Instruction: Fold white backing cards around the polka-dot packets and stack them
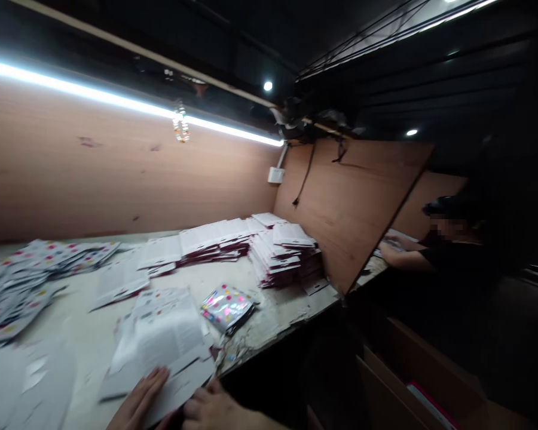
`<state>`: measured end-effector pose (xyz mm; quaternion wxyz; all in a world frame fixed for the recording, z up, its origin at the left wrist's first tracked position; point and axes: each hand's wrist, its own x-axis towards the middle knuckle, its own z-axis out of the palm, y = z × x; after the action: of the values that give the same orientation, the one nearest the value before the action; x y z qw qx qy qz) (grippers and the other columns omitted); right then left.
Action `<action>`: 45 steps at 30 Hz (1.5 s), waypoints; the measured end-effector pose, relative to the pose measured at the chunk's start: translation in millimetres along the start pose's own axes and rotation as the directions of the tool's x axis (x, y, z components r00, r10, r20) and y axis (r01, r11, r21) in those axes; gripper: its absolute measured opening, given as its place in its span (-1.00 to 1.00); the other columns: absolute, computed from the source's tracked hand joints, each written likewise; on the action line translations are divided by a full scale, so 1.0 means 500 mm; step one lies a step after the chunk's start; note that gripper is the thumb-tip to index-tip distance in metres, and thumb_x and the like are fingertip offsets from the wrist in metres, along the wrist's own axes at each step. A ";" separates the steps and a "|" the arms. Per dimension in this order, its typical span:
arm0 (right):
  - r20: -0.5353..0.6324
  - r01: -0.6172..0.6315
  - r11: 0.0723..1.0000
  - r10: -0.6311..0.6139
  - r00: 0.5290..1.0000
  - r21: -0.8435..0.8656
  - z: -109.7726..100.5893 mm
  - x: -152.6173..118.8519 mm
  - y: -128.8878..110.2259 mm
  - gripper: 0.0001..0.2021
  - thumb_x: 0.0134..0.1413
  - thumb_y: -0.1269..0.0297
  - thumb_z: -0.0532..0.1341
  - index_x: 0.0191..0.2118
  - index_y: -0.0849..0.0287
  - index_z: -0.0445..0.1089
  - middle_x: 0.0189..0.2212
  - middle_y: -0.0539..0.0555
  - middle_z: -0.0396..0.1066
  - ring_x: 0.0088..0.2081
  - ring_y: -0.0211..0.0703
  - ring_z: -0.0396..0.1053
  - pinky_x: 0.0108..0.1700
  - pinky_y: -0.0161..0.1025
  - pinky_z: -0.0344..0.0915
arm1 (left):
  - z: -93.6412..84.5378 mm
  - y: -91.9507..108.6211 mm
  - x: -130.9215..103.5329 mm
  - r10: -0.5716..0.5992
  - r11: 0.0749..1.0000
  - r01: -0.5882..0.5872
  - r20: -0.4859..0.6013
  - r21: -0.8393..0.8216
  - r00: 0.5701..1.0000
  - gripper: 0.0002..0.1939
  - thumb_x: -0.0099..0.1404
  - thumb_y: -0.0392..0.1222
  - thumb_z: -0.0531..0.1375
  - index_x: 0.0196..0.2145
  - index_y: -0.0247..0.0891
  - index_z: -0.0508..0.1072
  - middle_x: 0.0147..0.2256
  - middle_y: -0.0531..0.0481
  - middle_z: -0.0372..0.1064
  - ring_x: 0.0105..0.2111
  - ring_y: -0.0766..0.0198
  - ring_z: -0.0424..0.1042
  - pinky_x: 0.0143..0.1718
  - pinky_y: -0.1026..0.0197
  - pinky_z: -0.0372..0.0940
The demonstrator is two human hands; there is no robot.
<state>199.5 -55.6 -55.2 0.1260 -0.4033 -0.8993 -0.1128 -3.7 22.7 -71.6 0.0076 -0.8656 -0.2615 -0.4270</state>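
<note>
My left hand (140,399) lies with its fingers stretched out and close together on a flat white card package (186,382) near the table's front edge. At that package's right corner, my right hand (213,407) has its fingers curled in, closed on the edge; the thumb side is blurred. Just beyond both hands are more white printed card packages (161,331), overlapping in a loose pile. A shiny silver pouch with coloured dots (228,307) rests to the right of this pile.
Stacks of white card packages (273,254) stand toward the back right. Dotted pouches (22,280) are heaped at the left, near blurred white sheets (24,382). A wooden divider (354,209) bounds the table (291,304). Beyond sits another person (452,257); a cardboard box (412,370) is below.
</note>
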 end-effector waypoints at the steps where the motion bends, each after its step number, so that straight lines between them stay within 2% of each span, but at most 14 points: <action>1: -0.009 0.004 0.996 -0.003 1.000 0.087 -0.025 -0.016 -0.005 -0.60 0.04 -0.14 0.23 -0.47 0.14 0.34 -0.45 -0.01 0.38 -0.35 -0.11 0.32 -0.22 -0.11 0.31 | -0.015 0.015 0.003 0.015 1.000 -0.015 0.012 0.010 1.000 -0.44 0.21 -0.07 0.24 0.17 0.00 0.31 0.03 -0.08 0.45 -0.06 0.01 0.51 -0.15 0.05 0.50; 4: -0.097 -0.181 0.903 0.236 0.967 0.390 -0.081 -0.037 0.016 -0.60 -0.15 -0.09 0.38 -0.53 0.15 0.33 -0.42 0.00 0.38 -0.32 -0.15 0.35 -0.26 -0.23 0.30 | -0.046 0.051 0.018 -0.005 0.993 0.007 0.019 -0.122 1.000 -0.75 0.26 -0.15 0.24 -0.09 -0.08 0.53 -0.10 -0.07 0.54 -0.08 0.07 0.52 0.00 -0.07 0.40; 6: -0.124 -0.216 0.861 0.304 0.945 0.460 -0.092 -0.029 0.040 -0.80 0.05 0.14 0.31 -0.29 0.16 0.42 -0.22 0.12 0.40 -0.15 -0.08 0.35 -0.12 -0.15 0.31 | -0.053 0.063 0.023 -0.072 0.991 0.078 0.065 -0.105 0.995 -0.78 0.28 -0.11 0.22 -0.12 -0.10 0.54 -0.12 -0.06 0.54 -0.07 0.11 0.51 0.06 -0.10 0.35; 9: -0.133 -0.193 0.848 0.293 0.947 0.493 -0.083 -0.010 0.056 -0.76 0.15 0.35 0.21 -0.05 0.12 0.40 -0.07 0.18 0.38 0.00 -0.01 0.28 0.01 -0.06 0.27 | -0.056 0.075 0.024 -0.165 0.981 0.173 0.100 -0.084 0.981 -0.82 0.33 -0.10 0.18 -0.21 -0.13 0.56 -0.19 -0.02 0.56 -0.08 0.17 0.50 0.11 -0.08 0.30; 13: -0.148 -0.226 0.847 0.332 0.931 0.481 -0.062 0.008 0.058 -0.81 0.23 0.38 0.10 -0.22 0.10 0.47 -0.26 0.13 0.43 -0.17 -0.05 0.31 -0.11 -0.10 0.32 | -0.056 0.094 0.035 -0.325 0.944 0.328 0.066 -0.043 0.943 -0.76 0.39 -0.15 0.09 -0.34 -0.20 0.52 -0.33 -0.02 0.53 -0.23 0.23 0.53 0.00 0.02 0.39; 17: -0.175 -0.337 0.822 0.456 0.873 0.458 -0.042 0.026 0.066 -0.82 0.22 0.39 0.11 -0.22 0.14 0.48 -0.39 0.09 0.37 -0.29 -0.08 0.31 -0.22 -0.16 0.34 | -0.050 0.100 0.057 -0.441 0.897 0.441 0.019 0.021 0.897 -0.84 0.33 -0.18 0.15 -0.19 -0.23 0.50 -0.30 -0.08 0.47 -0.29 0.20 0.52 -0.25 0.15 0.47; 21: -0.181 -0.404 0.815 0.509 0.841 0.415 -0.023 0.036 0.063 -0.80 0.21 0.36 0.14 -0.17 0.10 0.52 -0.22 0.16 0.35 -0.16 -0.02 0.29 -0.09 -0.05 0.31 | -0.051 0.085 0.062 -0.350 0.936 0.349 0.148 0.032 0.925 -0.84 0.31 -0.26 0.17 -0.20 -0.20 0.54 -0.10 -0.14 0.48 0.01 0.05 0.43 0.01 -0.03 0.37; 24: -0.142 -0.386 0.836 0.469 0.872 0.391 -0.024 0.024 0.054 -0.76 0.21 0.38 0.13 -0.11 0.05 0.52 -0.03 0.20 0.32 0.03 0.06 0.22 0.06 0.05 0.22 | -0.067 0.066 0.048 -0.196 0.976 0.215 0.327 -0.023 0.924 -0.68 0.25 -0.20 0.25 -0.02 -0.16 0.48 0.04 -0.08 0.44 0.19 0.00 0.25 0.20 -0.16 0.15; 26: -0.105 -0.346 0.853 0.415 0.904 0.391 -0.034 0.011 0.052 -0.73 0.19 0.37 0.16 -0.03 0.04 0.48 0.05 0.20 0.30 0.14 0.09 0.15 0.13 0.06 0.17 | -0.080 0.056 0.036 -0.118 0.986 0.156 0.411 -0.059 0.904 -0.58 0.25 -0.20 0.25 0.07 -0.14 0.40 0.10 -0.07 0.39 0.21 0.01 0.21 0.24 -0.18 0.09; 30: -0.073 -0.259 0.882 0.311 0.948 0.393 -0.059 -0.003 0.051 -0.67 0.09 0.23 0.30 0.01 0.06 0.46 0.11 0.21 0.31 0.20 0.15 0.12 0.19 0.12 0.15 | -0.095 0.061 0.027 -0.047 0.993 0.089 0.454 -0.072 0.890 -0.67 0.37 -0.32 0.06 0.06 -0.23 0.40 0.08 -0.12 0.40 0.15 0.06 0.30 0.18 -0.13 0.19; 36: -0.191 -0.171 0.923 0.247 0.950 0.344 -0.090 0.020 0.016 -0.65 0.27 0.43 0.04 0.10 0.19 0.38 0.04 0.27 0.42 0.14 0.11 0.29 0.11 0.11 0.30 | -0.127 0.114 0.069 0.027 1.000 -0.021 0.324 -0.023 0.946 -0.66 0.41 -0.40 -0.06 0.03 -0.35 0.39 -0.03 -0.21 0.49 0.04 0.09 0.43 0.12 -0.09 0.29; 39: -0.279 -0.106 0.946 0.196 0.940 0.306 -0.127 0.032 0.036 -0.61 0.30 0.46 -0.06 0.13 0.19 0.35 0.00 0.26 0.45 0.10 0.09 0.36 0.06 0.08 0.37 | -0.161 0.132 0.097 0.060 0.998 -0.063 0.111 0.028 0.992 -0.63 0.37 -0.40 0.05 0.10 -0.23 0.32 -0.08 -0.09 0.53 0.05 0.14 0.43 0.18 -0.08 0.24; 42: -0.343 -0.080 0.967 0.162 0.925 0.241 -0.172 0.079 0.126 -0.57 0.31 0.47 -0.08 0.21 0.12 0.25 0.10 0.18 0.37 0.18 0.02 0.27 0.16 0.05 0.29 | -0.184 0.132 0.108 -0.185 0.972 0.210 -0.207 0.107 0.961 -0.47 0.31 -0.34 0.16 0.21 -0.20 0.18 0.06 -0.19 0.39 0.17 0.02 0.29 0.18 -0.17 0.21; 45: -0.225 -0.221 0.966 0.246 0.943 0.131 -0.185 0.201 0.252 -0.56 0.32 0.49 -0.13 0.20 0.20 0.26 0.18 0.21 0.27 0.27 0.01 0.11 0.25 0.06 0.15 | -0.174 0.116 0.097 -0.436 0.875 0.469 -0.224 0.122 0.872 -0.49 0.33 -0.26 0.13 0.21 -0.18 0.16 0.15 -0.26 0.27 0.18 -0.03 0.25 0.09 -0.14 0.32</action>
<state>242.6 67.9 76.8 0.2667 -0.4834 -0.8280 -0.0977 -16.8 -26.1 32.0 0.0068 -0.7313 -0.4911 -0.4732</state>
